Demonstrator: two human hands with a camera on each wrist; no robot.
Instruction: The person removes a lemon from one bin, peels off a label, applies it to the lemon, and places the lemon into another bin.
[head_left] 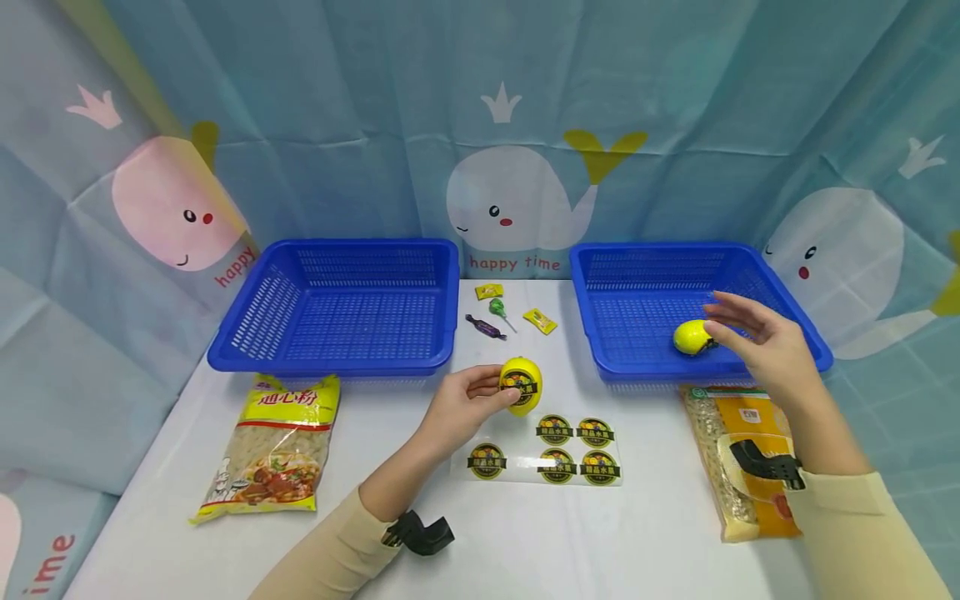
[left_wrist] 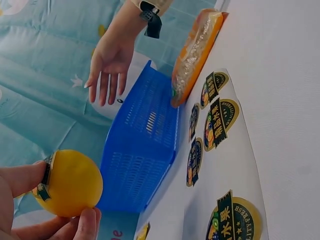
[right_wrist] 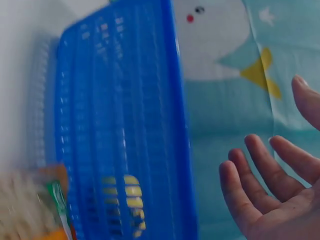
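Observation:
In the head view my left hand (head_left: 468,402) pinches a yellow lemon (head_left: 527,372) between thumb and fingers, above the table's middle. A round black-and-gold sticker is on that lemon's side. My right hand (head_left: 776,343) hovers over the front of the right blue basket (head_left: 783,292), its fingers spread and holding nothing. A second lemon (head_left: 690,337) lies in that basket, just left of the right hand, with a dark label partly in view. Beneath the left hand lies a clear sheet of round stickers (head_left: 517,479). The right wrist view shows the right hand (right_wrist: 280,195) beside the basket wall.
Another blue basket (head_left: 367,364) stands at the back left. Several small candies, among them a green lollipop (head_left: 497,307) and a purple-wrapped candy (head_left: 485,326), lie between the baskets. A macaroni bag (head_left: 273,450) is at left; an orange-and-clear food bag (head_left: 712,450) lies under the right forearm.

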